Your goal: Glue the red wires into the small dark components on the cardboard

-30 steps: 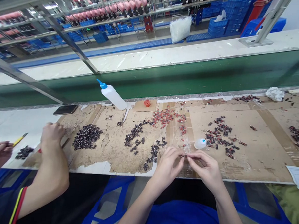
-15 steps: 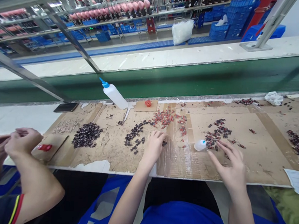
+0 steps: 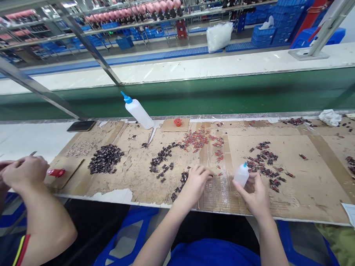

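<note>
My right hand (image 3: 254, 193) grips a small white bottle with a blue tip (image 3: 241, 174), held upright just above the cardboard-covered bench (image 3: 310, 186). My left hand (image 3: 195, 181) rests with its fingers curled on the cardboard beside a scatter of small dark parts (image 3: 179, 184); whether it holds one I cannot tell. Red-and-dark parts (image 3: 266, 162) lie just beyond the bottle, and a patch of red parts (image 3: 199, 140) lies farther back.
A big white squeeze bottle with a blue nozzle (image 3: 138, 111) lies at the back, near an orange cap (image 3: 177, 122). A heap of dark parts (image 3: 105, 159) sits left. A co-worker's hands (image 3: 17, 173) work at far left beside a red item (image 3: 56, 172). A green conveyor (image 3: 226, 92) runs behind.
My right hand has picked the small white bottle up off the cardboard and stood it upright. My left hand has drawn back toward me from the dark parts.
</note>
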{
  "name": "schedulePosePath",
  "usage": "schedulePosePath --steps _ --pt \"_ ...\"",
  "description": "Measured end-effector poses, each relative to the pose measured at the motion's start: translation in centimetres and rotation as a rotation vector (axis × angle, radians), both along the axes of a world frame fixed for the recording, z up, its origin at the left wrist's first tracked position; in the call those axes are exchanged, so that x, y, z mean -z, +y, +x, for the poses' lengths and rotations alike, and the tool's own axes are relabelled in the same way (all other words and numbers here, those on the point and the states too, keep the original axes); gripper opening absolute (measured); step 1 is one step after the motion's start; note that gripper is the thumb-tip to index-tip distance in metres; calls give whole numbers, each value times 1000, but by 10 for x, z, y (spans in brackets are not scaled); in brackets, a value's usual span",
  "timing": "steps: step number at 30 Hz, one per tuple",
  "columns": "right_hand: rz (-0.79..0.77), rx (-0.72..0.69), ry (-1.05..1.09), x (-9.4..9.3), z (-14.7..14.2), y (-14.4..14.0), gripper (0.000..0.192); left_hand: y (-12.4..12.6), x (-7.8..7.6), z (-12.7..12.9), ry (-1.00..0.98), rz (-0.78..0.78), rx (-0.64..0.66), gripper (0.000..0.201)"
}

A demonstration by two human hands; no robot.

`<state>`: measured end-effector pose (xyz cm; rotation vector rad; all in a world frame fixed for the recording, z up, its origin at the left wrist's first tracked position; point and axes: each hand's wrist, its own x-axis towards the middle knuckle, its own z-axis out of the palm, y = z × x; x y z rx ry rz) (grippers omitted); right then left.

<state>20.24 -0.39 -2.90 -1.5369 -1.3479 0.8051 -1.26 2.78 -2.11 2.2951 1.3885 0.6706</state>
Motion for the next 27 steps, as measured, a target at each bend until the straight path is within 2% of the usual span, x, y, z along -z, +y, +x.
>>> schedulePosePath --steps 4,8,10,17,27 --pt "97 68 173 -8 -5 -1 38 -11 9 9 -31 -12 -17 17" --pt "157 182 248 -14 -10 1 36 -15 14 3 -97 0 -57 22" --pt "166 199 227 -14 -14 2 35 -16 15 1 -122 3 -60 23" --pt "98 117 16 -4 -27 -3 34 -17 17 3 -194 -5 -106 26" --pt "133 70 -142 -14 -32 1 35 -17 13 3 -182 -27 -115 26"
